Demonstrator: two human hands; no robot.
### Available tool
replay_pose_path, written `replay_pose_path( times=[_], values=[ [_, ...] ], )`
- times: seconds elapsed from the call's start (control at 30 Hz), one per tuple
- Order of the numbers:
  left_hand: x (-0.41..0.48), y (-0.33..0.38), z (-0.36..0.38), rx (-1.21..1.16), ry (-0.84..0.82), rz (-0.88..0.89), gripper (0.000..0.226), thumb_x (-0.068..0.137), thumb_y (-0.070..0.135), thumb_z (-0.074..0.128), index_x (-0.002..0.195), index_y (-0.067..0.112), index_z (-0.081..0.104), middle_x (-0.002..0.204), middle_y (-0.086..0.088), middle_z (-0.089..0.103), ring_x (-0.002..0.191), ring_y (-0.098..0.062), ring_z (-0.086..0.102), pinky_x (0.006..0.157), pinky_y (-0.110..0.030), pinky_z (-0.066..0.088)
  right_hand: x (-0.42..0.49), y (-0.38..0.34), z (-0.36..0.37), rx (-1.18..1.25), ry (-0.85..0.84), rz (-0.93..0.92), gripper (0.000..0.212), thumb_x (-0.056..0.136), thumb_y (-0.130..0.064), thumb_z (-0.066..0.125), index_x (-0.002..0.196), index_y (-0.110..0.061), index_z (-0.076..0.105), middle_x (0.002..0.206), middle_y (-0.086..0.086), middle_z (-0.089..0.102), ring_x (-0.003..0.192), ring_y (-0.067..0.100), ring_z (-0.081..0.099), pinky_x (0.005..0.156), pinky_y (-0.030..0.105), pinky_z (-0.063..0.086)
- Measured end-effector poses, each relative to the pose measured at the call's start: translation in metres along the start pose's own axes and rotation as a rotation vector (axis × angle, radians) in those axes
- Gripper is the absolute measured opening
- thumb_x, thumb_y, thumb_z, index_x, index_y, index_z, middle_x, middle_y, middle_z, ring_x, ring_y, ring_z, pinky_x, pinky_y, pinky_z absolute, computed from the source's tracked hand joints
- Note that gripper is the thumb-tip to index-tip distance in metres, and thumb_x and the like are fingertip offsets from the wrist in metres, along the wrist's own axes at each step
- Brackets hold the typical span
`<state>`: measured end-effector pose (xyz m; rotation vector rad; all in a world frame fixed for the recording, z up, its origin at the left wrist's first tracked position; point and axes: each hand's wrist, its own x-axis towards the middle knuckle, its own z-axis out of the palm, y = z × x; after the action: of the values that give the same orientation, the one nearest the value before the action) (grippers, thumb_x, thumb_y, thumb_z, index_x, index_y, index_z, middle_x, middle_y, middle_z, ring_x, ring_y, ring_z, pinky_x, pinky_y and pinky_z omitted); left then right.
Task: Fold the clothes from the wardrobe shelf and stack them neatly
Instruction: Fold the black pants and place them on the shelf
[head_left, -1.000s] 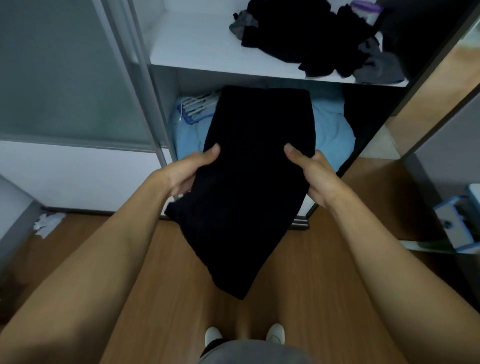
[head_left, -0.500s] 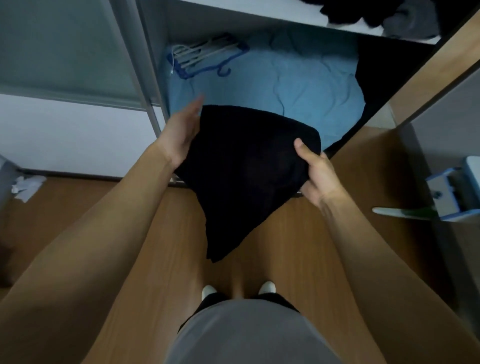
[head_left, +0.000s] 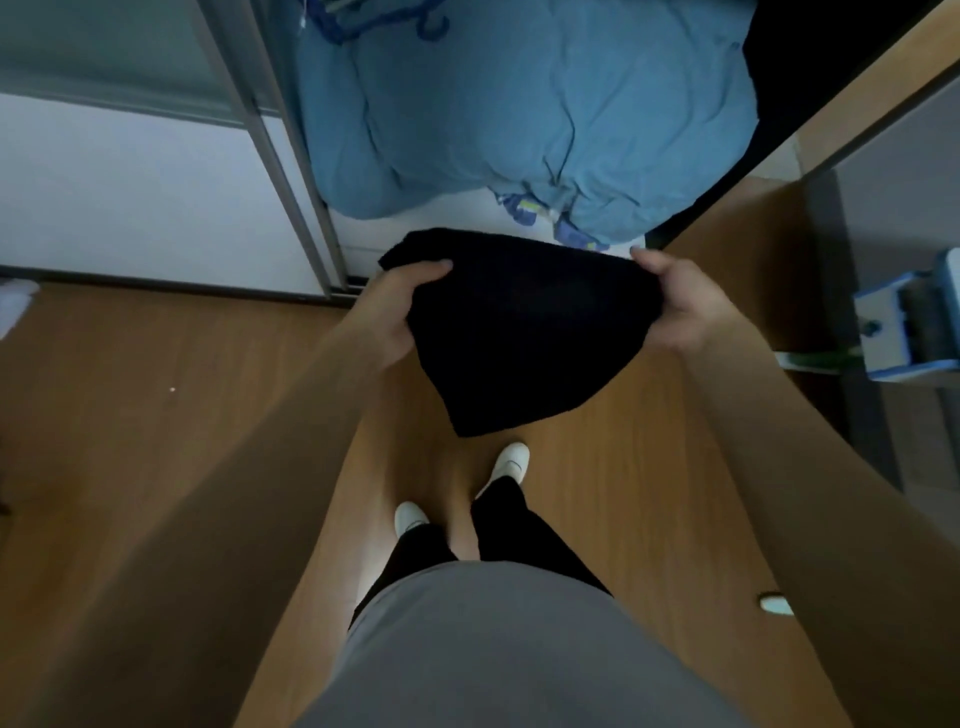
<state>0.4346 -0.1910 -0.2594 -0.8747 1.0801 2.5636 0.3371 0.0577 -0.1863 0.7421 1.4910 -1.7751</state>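
You hold the black garment (head_left: 524, 322) in the air in front of you, above the wood floor (head_left: 182, 389) and just short of the wardrobe (head_left: 306, 208) and its open bottom bay. Your left hand (head_left: 395, 306) grips its left edge, thumb on top and fingers curled under the cloth; your right hand (head_left: 680, 301) grips the right edge the same way. The hands are apart, the cloth spread between them, its lower end hanging to a blunt point above your white shoes (head_left: 511, 460). Behind it, blue bedding (head_left: 545, 114) fills the bay, with blue hangers (head_left: 379, 21) at its far left. A blue-and-white object (head_left: 904, 332) sits at the right.
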Motion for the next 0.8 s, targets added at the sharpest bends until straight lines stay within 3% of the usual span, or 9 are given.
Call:
replay_pose_path(
  times=[0.07, 0.17, 0.27, 0.37, 0.47, 0.53, 0.63, 0.7, 0.8],
  values=[
    [0.006, 0.009, 0.028, -0.043, -0.014, -0.004, 0.033, 0.092, 0.016, 0.065, 0.123, 0.005, 0.066, 0.117, -0.014, 0.072, 0.107, -0.029, 0.07, 0.086, -0.038, 0.059, 0.004, -0.011, -0.012, 0.037, -0.054, -0.126, 0.041, 0.093, -0.044, 0.063, 0.11, -0.01, 0.077, 0.114, 0.012, 0.074, 0.098, 0.028, 0.074, 0.071, 0.038, 0.061],
    [0.016, 0.021, 0.059, -0.129, -0.036, 0.055, 0.034, 0.095, 0.022, 0.063, 0.124, 0.005, 0.066, 0.119, -0.014, 0.071, 0.106, -0.028, 0.07, 0.077, -0.039, 0.06, 0.012, -0.005, -0.024, 0.019, -0.174, -0.238, 0.057, 0.092, -0.051, 0.063, 0.136, -0.016, 0.06, 0.131, 0.005, 0.068, 0.118, 0.021, 0.066, 0.096, 0.037, 0.054],
    [0.025, 0.033, 0.059, -0.07, -0.105, 0.106, 0.046, 0.094, 0.047, 0.062, 0.127, 0.015, 0.067, 0.131, -0.007, 0.066, 0.119, -0.026, 0.064, 0.092, -0.043, 0.056, 0.023, -0.002, -0.031, 0.037, -0.265, -0.302, 0.047, 0.096, -0.038, 0.061, 0.136, -0.012, 0.059, 0.131, 0.005, 0.067, 0.122, 0.021, 0.063, 0.106, 0.038, 0.047],
    [0.034, 0.03, 0.049, 0.232, -0.165, 0.002, 0.056, 0.092, 0.056, 0.057, 0.137, 0.022, 0.055, 0.139, 0.0, 0.061, 0.128, -0.018, 0.057, 0.104, -0.04, 0.047, 0.037, -0.011, -0.03, 0.106, -0.308, -0.347, 0.03, 0.1, -0.02, 0.058, 0.125, -0.007, 0.065, 0.125, 0.011, 0.07, 0.118, 0.026, 0.066, 0.101, 0.04, 0.052],
    [0.052, 0.026, 0.059, 0.363, -0.002, 0.099, 0.049, 0.088, 0.035, 0.074, 0.131, 0.016, 0.06, 0.127, -0.003, 0.069, 0.119, -0.02, 0.064, 0.105, -0.039, 0.048, 0.057, -0.029, -0.025, 0.109, -0.263, -0.265, 0.028, 0.1, -0.019, 0.059, 0.123, -0.006, 0.066, 0.117, 0.011, 0.072, 0.109, 0.028, 0.07, 0.092, 0.038, 0.058],
    [0.067, 0.03, 0.073, 0.392, 0.143, 0.178, 0.04, 0.088, 0.031, 0.074, 0.123, 0.015, 0.064, 0.116, -0.003, 0.074, 0.11, -0.022, 0.069, 0.094, -0.037, 0.055, 0.074, -0.043, -0.032, 0.128, -0.23, -0.179, 0.035, 0.098, -0.022, 0.062, 0.129, -0.006, 0.064, 0.114, 0.01, 0.072, 0.103, 0.025, 0.071, 0.092, 0.036, 0.057],
    [0.091, 0.033, 0.093, 0.339, 0.214, 0.157, 0.029, 0.092, 0.025, 0.069, 0.117, 0.01, 0.067, 0.106, -0.007, 0.076, 0.101, -0.024, 0.073, 0.079, -0.032, 0.058, 0.102, -0.052, -0.055, 0.142, -0.248, -0.154, 0.042, 0.098, -0.028, 0.061, 0.133, -0.004, 0.06, 0.126, 0.013, 0.064, 0.112, 0.026, 0.064, 0.104, 0.037, 0.05],
    [0.103, 0.032, 0.103, 0.264, 0.244, 0.101, 0.029, 0.093, 0.024, 0.068, 0.117, 0.009, 0.068, 0.103, -0.008, 0.077, 0.096, -0.024, 0.074, 0.076, -0.031, 0.058, 0.118, -0.046, -0.067, 0.089, -0.284, -0.155, 0.037, 0.098, -0.027, 0.063, 0.128, -0.007, 0.065, 0.128, 0.013, 0.067, 0.113, 0.027, 0.066, 0.099, 0.035, 0.054],
    [0.114, 0.031, 0.106, 0.179, 0.223, -0.001, 0.033, 0.093, 0.032, 0.067, 0.116, 0.009, 0.07, 0.104, -0.007, 0.076, 0.099, -0.022, 0.072, 0.082, -0.032, 0.057, 0.135, -0.04, -0.073, 0.001, -0.265, -0.185, 0.016, 0.094, -0.024, 0.069, 0.106, -0.017, 0.077, 0.111, 0.006, 0.076, 0.103, 0.019, 0.072, 0.082, 0.028, 0.058]
  ],
)
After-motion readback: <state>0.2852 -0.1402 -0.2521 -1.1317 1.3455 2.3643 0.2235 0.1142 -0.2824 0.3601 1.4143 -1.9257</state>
